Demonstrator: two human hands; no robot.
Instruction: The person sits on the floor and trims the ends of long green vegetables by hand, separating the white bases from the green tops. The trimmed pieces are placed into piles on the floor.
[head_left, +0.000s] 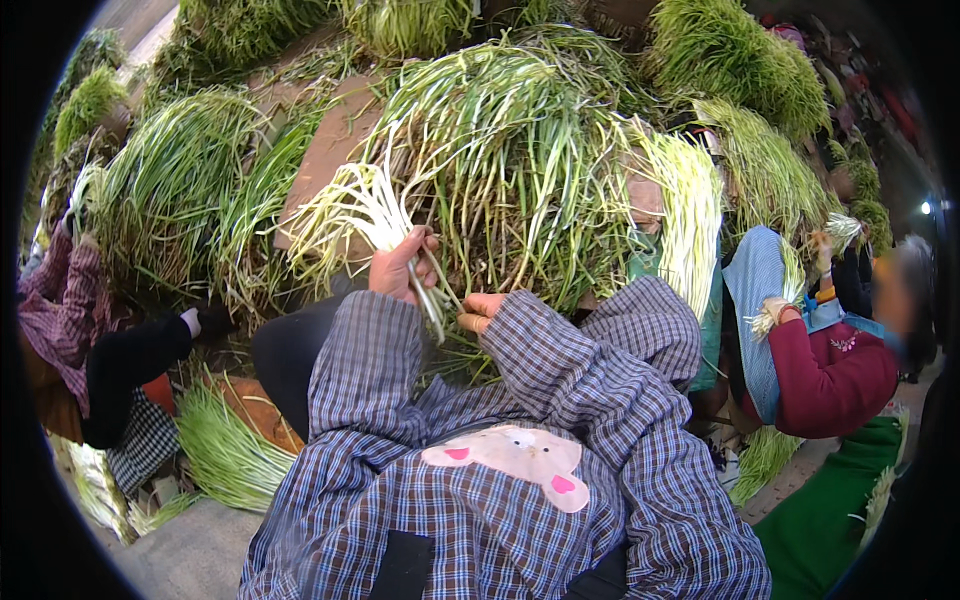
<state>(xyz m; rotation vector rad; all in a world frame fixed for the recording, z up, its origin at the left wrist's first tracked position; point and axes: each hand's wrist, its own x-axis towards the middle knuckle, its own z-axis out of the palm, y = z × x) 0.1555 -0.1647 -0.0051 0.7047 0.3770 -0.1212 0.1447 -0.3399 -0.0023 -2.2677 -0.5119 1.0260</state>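
My left hand (397, 266) is closed around a small bunch of pale chive-like stalks (386, 217). Their yellowish leaf ends fan out up and to the left, and the cut-looking ends point down below the fist. Close by on the right, my right hand (481, 311) pinches the lower end of a thin greenish stalk (446, 281) that runs up to the left fist. Its fingertips are partly hidden by the sleeve. Just beyond both hands lies a large heap of long green stalks (517, 157), with brownish, soiled bases among them.
A bundle of pale stalks (686, 217) lies over my knee's right side. Beyond my left hand is a brown board (330, 142). Co-workers sit at either side, one in a maroon top (832, 375), one in a checked sleeve (64, 300). More green bundles (232, 442) lie on the floor.
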